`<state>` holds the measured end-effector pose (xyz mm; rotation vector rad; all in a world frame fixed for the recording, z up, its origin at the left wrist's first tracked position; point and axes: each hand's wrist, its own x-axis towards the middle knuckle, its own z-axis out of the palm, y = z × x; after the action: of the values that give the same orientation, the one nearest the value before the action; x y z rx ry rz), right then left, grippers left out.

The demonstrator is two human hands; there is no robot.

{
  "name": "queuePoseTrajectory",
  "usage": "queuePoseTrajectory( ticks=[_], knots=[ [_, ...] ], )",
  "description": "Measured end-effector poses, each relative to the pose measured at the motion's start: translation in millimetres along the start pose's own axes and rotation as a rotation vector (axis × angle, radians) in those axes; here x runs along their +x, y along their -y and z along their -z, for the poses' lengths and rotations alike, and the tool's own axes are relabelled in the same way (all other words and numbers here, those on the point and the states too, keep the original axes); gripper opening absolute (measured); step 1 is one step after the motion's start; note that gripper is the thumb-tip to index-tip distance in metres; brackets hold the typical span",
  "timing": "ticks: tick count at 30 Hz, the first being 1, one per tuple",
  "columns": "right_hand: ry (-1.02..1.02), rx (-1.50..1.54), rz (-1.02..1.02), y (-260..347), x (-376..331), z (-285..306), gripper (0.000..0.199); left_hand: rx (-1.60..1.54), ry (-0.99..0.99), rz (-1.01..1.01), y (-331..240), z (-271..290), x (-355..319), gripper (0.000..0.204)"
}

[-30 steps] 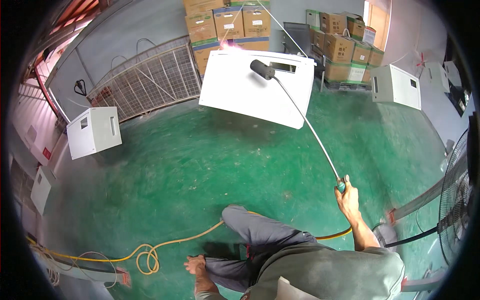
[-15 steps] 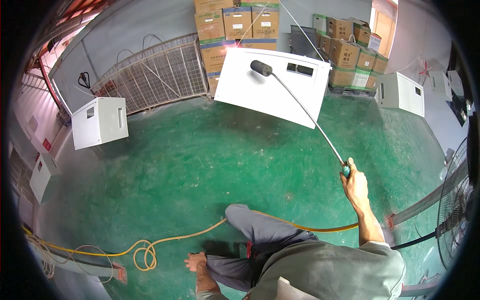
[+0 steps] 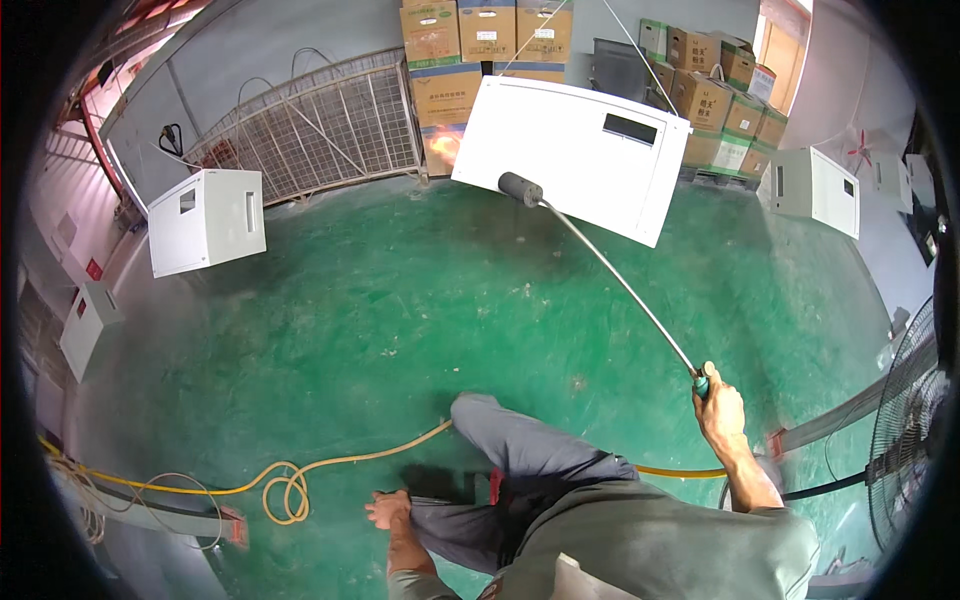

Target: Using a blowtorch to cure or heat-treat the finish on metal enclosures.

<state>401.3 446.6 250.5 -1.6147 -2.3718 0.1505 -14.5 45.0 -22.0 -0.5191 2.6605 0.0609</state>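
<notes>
My right hand [image 3: 721, 412] is wrapped round the green handle of a gas torch [image 3: 622, 284], at the right. The torch's long metal tube slopes up and left to a dark cylindrical burner head [image 3: 520, 189]. An orange flame [image 3: 441, 147] shows beyond the burner, in front of the cartons. A white metal cabinet [image 3: 565, 150] with a dark rectangular cutout hangs from thin lines at the far middle. In this view the burner overlaps the cabinet's lower left edge; whether they touch I cannot tell. My left hand [image 3: 388, 509] is beside my knee, fingers apart, holding nothing.
More white cabinets hang at left [image 3: 208, 222] and right [image 3: 816, 191]. A wire mesh rack [image 3: 310, 130] and stacked cartons [image 3: 447, 97] stand behind. A yellow hose [image 3: 375, 456] crosses the green floor near my feet. A large fan [image 3: 905, 420] stands at the right.
My right hand has lowered the torch; its burner has gone from in front of the cabinet's face to its lower left edge. The flame now shows against the cartons. My left hand stays open.
</notes>
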Motion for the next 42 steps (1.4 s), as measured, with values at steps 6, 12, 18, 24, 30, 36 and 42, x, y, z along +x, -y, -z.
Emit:
queuePoseTrajectory(
  ticks=[6, 12, 18, 24, 30, 36, 42],
  knots=[
    [0.099, -0.032, 0.004, -12, -6, -12, 0.037, -0.001, 0.007, 0.004, -2, 9, -9, 0.067],
    [0.18, 0.139, -0.077, -16, -15, -49, 0.047, -0.004, 0.001, 0.015, -2, -2, 0, 0.068],
    [0.253, 0.242, -0.131, -23, -24, -86, 0.047, -0.029, 0.002, 0.013, -1, 9, -13, 0.069],
    [0.354, 0.297, -0.165, -34, -15, -130, 0.044, -0.037, 0.005, 0.026, -1, 4, -12, 0.068],
    [0.512, 0.479, -0.158, -2, 23, -186, 0.036, -0.141, -0.036, 0.035, 8, 4, -14, 0.075],
    [0.722, 0.662, 0.088, 118, 107, -210, 0.036, -0.224, 0.018, 0.173, 15, 11, -38, 0.105],
    [0.85, 0.806, 0.312, 276, 172, -217, 0.031, -0.222, 0.039, 0.223, 22, 4, -43, 0.115]
  ],
)
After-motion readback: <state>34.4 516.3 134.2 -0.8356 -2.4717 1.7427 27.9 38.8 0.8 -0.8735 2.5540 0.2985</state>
